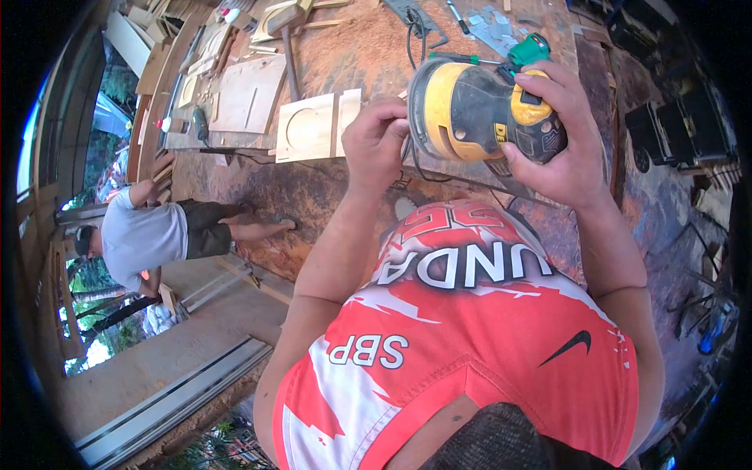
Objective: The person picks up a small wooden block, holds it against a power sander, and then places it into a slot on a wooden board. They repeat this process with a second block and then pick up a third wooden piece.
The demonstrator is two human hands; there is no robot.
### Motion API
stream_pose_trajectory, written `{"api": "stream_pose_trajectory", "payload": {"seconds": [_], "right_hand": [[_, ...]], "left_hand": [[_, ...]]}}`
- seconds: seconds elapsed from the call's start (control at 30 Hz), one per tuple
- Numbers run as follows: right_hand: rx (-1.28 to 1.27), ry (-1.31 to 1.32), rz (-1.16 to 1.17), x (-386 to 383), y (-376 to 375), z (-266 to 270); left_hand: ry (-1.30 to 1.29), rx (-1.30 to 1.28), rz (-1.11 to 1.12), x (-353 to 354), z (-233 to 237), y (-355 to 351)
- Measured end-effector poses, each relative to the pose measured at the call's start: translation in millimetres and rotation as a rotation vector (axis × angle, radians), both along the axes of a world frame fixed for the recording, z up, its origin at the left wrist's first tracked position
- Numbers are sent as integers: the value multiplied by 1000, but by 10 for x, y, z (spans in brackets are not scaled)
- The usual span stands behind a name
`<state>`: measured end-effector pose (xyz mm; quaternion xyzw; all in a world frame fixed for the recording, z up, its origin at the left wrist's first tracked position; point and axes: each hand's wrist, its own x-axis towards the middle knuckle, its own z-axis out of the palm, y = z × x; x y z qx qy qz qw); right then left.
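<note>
My right hand [565, 129] grips the black and yellow top of an orbital sander [470, 110], its fingers wrapped round the housing. The sander is tilted on its side above the workbench edge, with its round pad [417, 110] facing left. My left hand [377, 145] is closed in a pinch at the rim of that pad. The fingertips are partly hidden, and whether a separate sanding sheet sits between them cannot be made out. Just left of my left hand lies a pale wooden board [307, 129] with a round cut-out. The sander's cord [410, 47] runs behind it.
On the sawdust-covered workbench [345, 47] lie a wooden mallet [290, 55], a plywood panel [249, 94], a green power tool [529, 48] and grey sheet scraps [493, 31]. Another person [149, 235] bends over a board at left. Black cases [681, 129] stand at right.
</note>
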<state>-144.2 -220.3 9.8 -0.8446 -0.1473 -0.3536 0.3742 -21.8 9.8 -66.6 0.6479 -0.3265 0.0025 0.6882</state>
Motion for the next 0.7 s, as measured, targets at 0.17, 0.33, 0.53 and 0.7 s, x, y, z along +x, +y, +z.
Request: {"api": "stream_pose_trajectory", "payload": {"seconds": [0.17, 0.33, 0.53, 0.7], "right_hand": [[-1, 7, 6, 26, -22, -26], [1, 2, -6, 46, -9, -16], [20, -7, 11, 66, 4, -11], [6, 4, -5, 64, 21, -11]], "left_hand": [[11, -70, 7, 28, 58, -4], [21, -68, -9, 67, 51, 1], [-18, -44, -1, 66, 23, -23], [10, -54, 21, 41, 46, 7]]}}
